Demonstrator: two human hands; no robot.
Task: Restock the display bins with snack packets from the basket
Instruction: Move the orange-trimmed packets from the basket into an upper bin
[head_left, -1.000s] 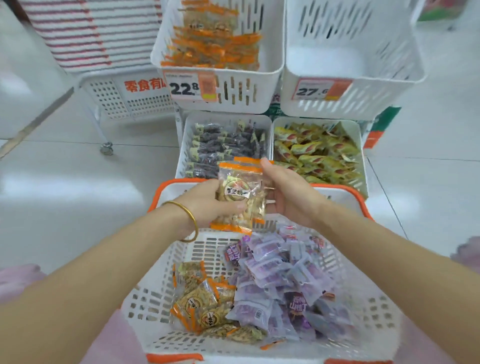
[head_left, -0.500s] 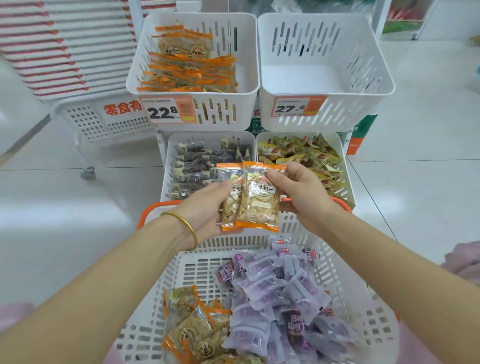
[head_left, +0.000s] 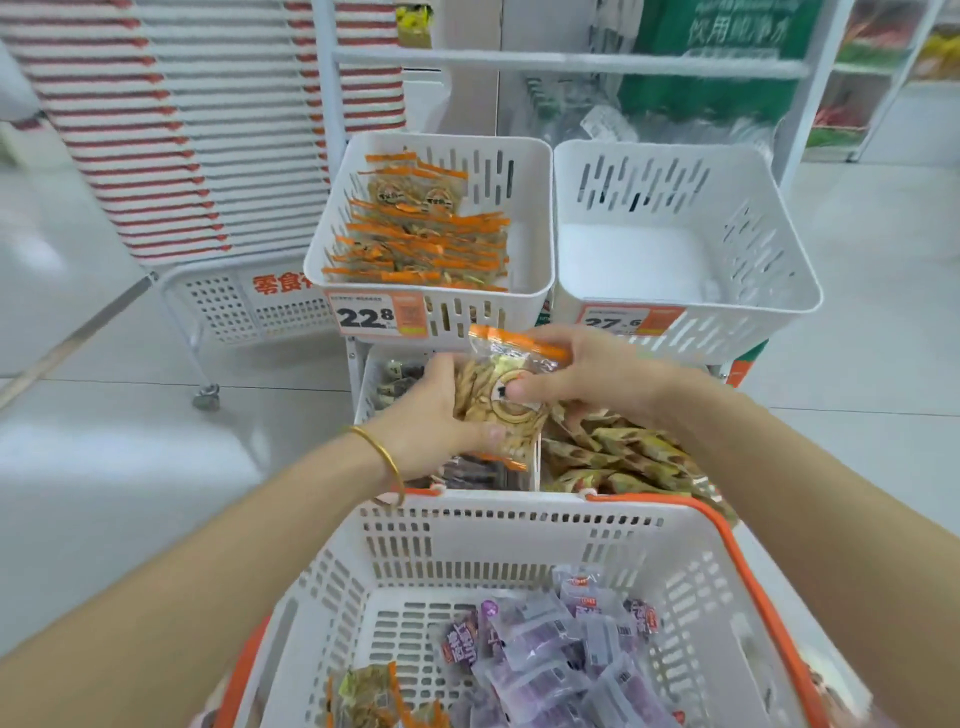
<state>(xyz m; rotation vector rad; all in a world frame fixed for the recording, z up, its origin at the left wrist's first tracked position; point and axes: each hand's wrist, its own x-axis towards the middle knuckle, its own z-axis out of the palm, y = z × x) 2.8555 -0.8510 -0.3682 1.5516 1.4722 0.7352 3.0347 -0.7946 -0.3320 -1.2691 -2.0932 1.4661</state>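
Observation:
Both hands hold a small stack of orange-edged snack packets above the lower bins, just below the upper bins' price tags. My left hand grips the stack from the left, thumb on its lower front. My right hand pinches its top and front from the right. The upper left bin holds several matching orange-edged packets. The upper right bin is empty. The white basket with orange handles sits near me, with purple packets and a few orange-edged packets inside.
Lower bins under my hands hold dark packets on the left and yellow-brown packets on the right. A wheeled cart with stacked red-and-white trays stands at the left. Shelving lies behind the bins; pale floor is on both sides.
Both hands have carried the packets up and forward from over the basket toward the upper bins. The view has tilted up, so the basket now sits lower in frame.

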